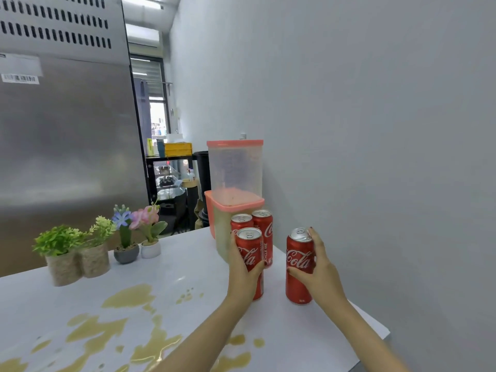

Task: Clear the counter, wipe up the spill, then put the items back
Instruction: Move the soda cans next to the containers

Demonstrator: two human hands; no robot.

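Several red cola cans stand on the white counter [174, 267] near the wall. My left hand [243, 275] is wrapped around the front can of the cluster [251, 253]. My right hand [320, 267] grips a separate can [298, 261] standing to the right. Two more cans [264, 226] stand behind the left one. A yellowish-brown spill [128, 326] spreads in puddles over the near left part of the counter. Both held cans rest upright on the counter.
Two stacked translucent containers with pink lids [234, 181] stand behind the cans against the wall. Small potted artificial plants [80, 251] line the counter's far left edge. A steel refrigerator [67, 130] rises behind. The counter's right corner [383, 334] is close.
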